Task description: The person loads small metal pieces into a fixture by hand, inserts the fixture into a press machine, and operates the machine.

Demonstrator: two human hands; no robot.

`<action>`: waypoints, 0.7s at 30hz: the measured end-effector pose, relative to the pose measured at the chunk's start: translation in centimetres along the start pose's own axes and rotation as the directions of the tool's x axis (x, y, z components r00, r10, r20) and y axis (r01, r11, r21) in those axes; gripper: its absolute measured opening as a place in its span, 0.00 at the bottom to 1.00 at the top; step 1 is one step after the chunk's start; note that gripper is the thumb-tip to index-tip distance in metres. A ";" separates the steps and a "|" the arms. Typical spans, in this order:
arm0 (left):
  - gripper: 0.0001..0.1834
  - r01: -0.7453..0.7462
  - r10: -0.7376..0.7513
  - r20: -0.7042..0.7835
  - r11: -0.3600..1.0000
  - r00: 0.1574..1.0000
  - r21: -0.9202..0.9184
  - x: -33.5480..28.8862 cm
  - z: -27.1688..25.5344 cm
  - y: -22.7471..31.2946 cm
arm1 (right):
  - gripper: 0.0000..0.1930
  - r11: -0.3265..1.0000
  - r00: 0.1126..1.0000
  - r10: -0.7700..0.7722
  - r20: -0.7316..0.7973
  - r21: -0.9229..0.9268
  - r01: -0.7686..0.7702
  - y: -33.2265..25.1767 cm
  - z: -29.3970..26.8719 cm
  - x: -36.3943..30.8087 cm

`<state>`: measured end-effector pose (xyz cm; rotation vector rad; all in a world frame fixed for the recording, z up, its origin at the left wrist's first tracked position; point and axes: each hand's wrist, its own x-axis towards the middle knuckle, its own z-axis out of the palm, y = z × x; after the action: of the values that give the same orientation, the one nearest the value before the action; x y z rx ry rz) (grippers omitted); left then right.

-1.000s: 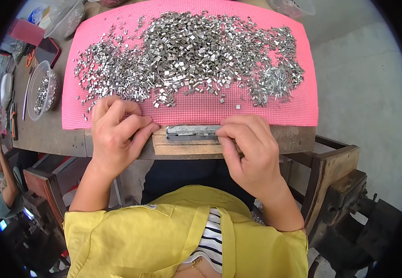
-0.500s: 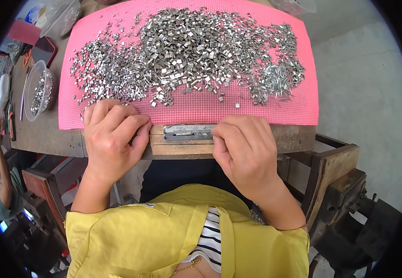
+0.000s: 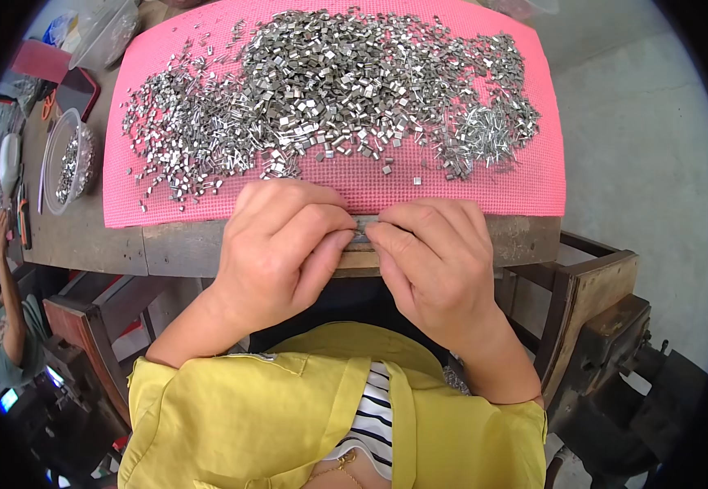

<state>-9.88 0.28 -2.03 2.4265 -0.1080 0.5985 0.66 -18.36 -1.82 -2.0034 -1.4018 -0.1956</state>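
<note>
- Narrow grey metal strip (image 3: 363, 220): at the near edge of the brown wooden table (image 3: 187, 247), between left hand (image 3: 280, 248) and right hand (image 3: 435, 257).
- Both hands: fingers bent beside it; cannot tell whether they clamp anything.

Two near hands (image 3: 284, 248) (image 3: 435, 265), one pink mat (image 3: 525, 191), three clear tubs (image 3: 55, 155) (two left, one far right), metal bits (image 3: 321, 81): lol, uncountable.

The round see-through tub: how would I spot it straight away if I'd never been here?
Find the big pink mat on the workbench. Just beyond its left edge, on the wood, sits the round see-through tub. Unlike the orange-handled tool nearby, it is a container, with small silvery metal pieces inside.
</note>
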 end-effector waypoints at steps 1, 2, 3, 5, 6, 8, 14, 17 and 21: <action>0.08 -0.003 0.003 0.003 1.000 1.000 -0.001 0.0 0.3 0.0 | 0.14 1.000 1.000 0.009 0.027 0.020 -0.009 0.0 -0.3 0.0; 0.08 -0.001 0.001 0.004 1.000 1.000 0.005 0.1 0.6 0.1 | 0.15 0.999 0.998 0.017 0.054 0.040 -0.019 0.0 -0.4 0.0; 0.09 0.001 -0.001 0.005 1.000 1.000 0.012 0.2 0.8 0.1 | 0.15 0.999 0.998 0.021 0.051 0.039 -0.023 0.2 -0.4 -0.1; 0.09 -0.003 0.002 0.019 1.000 1.000 0.026 0.2 1.0 0.1 | 0.16 0.997 0.998 0.054 -0.018 0.063 -0.053 0.6 -0.3 -0.4; 0.09 -0.003 0.002 0.029 0.999 1.000 0.042 0.2 1.0 0.2 | 0.16 0.996 0.998 0.056 -0.021 0.065 -0.055 0.7 -0.3 -0.5; 0.09 -0.012 0.009 0.026 0.994 1.000 0.113 0.2 0.9 0.5 | 0.16 0.991 0.985 0.097 -0.145 0.111 -0.081 0.9 -0.5 -0.6; 0.11 -0.077 0.071 0.032 0.953 0.997 0.293 0.2 1.0 1.4 | 0.08 0.984 0.824 0.112 -0.556 0.178 -0.013 -4.0 -8.5 -9.1; 0.11 -0.079 0.074 0.028 0.953 0.997 0.293 0.5 1.3 2.1 | 0.08 0.950 0.468 -0.258 -0.845 -0.134 0.281 -3.8 -9.7 -8.1; 0.11 0.069 -0.072 0.017 0.987 0.997 0.146 -0.1 0.8 1.5 | 0.10 0.742 0.329 -0.313 -0.891 -0.013 0.670 -6.4 -9.3 -0.7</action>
<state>-10.00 -1.40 -1.81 2.5665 0.0128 0.5653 -2.95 -23.29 7.71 -0.7867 -1.1672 -1.0058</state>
